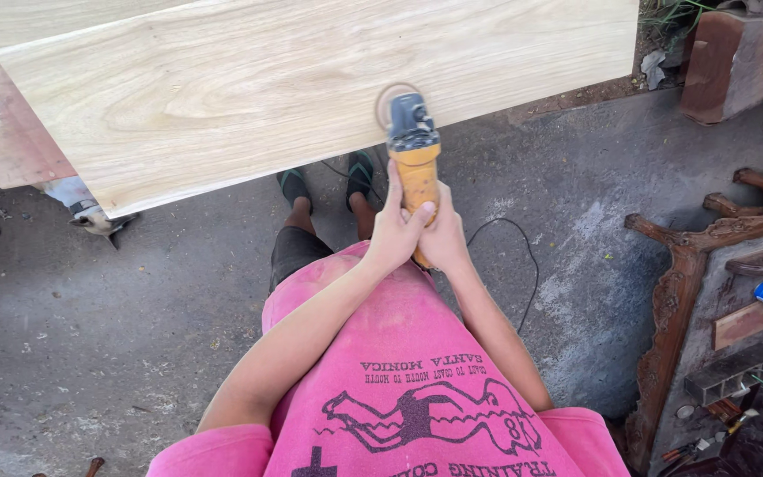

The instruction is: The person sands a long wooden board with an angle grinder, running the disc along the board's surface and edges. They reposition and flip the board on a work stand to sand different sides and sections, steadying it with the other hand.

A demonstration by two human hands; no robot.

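Yellow-orange plastic makes up the body of the angle grinder (416,168) that we see held in both hands. Its head is dark grey-blue metal, and a round sanding disc sits under that head, showing as a thin brownish ring pressed flat against the wooden panel (311,79). The grinder points away from the person, its head lying on the panel's lower edge area, its yellow handle reaching back off the panel toward the body.

The left hand (395,234) is wrapped tightly round the rear of the handle, fingers curled over the top. The right hand (443,238) closes on the same handle just beside it, the two hands touching each other. Both arms stretch out straight from a pink shirt (408,389) with a dark print.

The panel is pale, with a wavy brown grain, wide and smooth, filling the upper part of the view. Below the panel's edge we see two feet in dark sandals (324,181) on grey concrete floor (90,309). A thin black cord (523,256) loops on the floor to the right of the grinder. Well to the right of the panel stands carved dark wooden furniture (673,300).
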